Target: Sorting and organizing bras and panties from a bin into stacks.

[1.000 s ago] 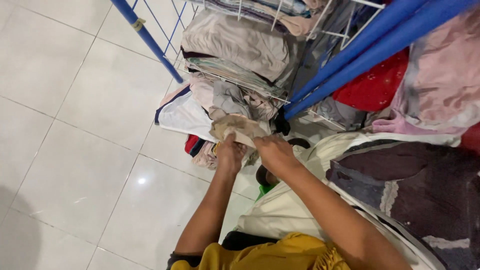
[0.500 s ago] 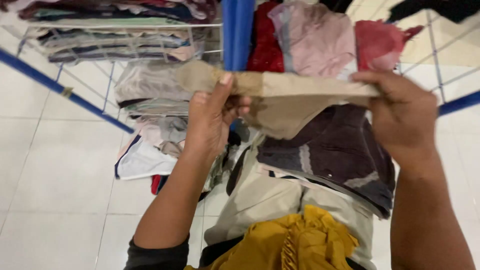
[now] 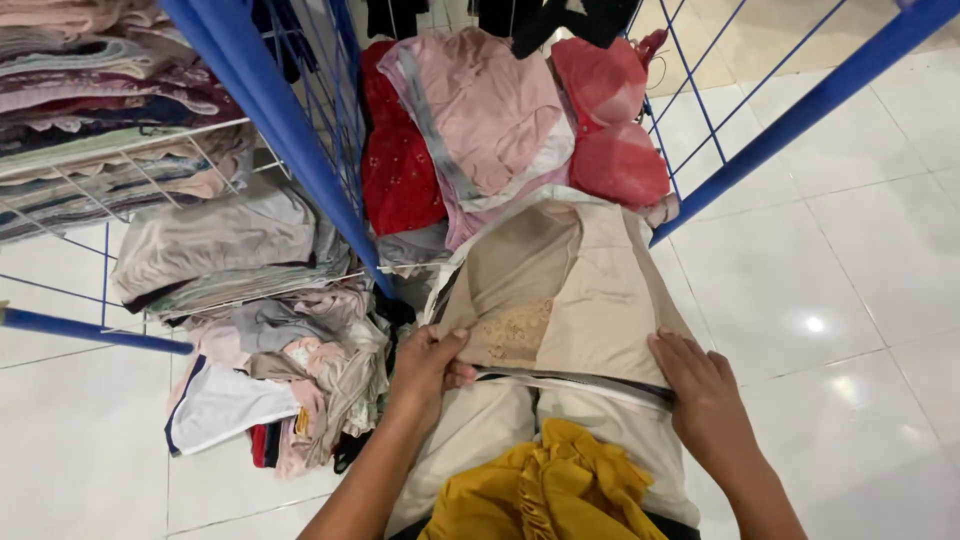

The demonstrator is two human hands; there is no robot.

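1. the left hand point(image 3: 428, 368) pinches the near left edge of a beige, soft cloth garment with a lace patch point(image 3: 560, 300), thumb on top and fingers curled under the hem.
2. the right hand point(image 3: 700, 392) lies flat on the garment's near right edge, fingers spread and pressing down, not clenched.
3. half a second ago both hands held this garment up in the air as a narrow folded band in front of the blue metal bar point(image 3: 270, 120); now it is spread wide and flat across the lap, over pale cloth.
4. the garment's far edge touches a pile of pink folded clothes point(image 3: 480, 120), with a red spotted cloth point(image 3: 400, 170) on the left and a coral red padded garment point(image 3: 610, 130) on the right.
5. a mustard yellow ruffled fabric point(image 3: 545, 495) bunches just below the hands, close to the camera.
6. left of the bar, a heap of mixed crumpled laundry point(image 3: 290, 380) lies on the white tiled floor point(image 3: 830, 260), and folded clothes sit on a white wire shelf point(image 3: 120, 150).
7. the view has shifted since then: the floor on the right shows more.
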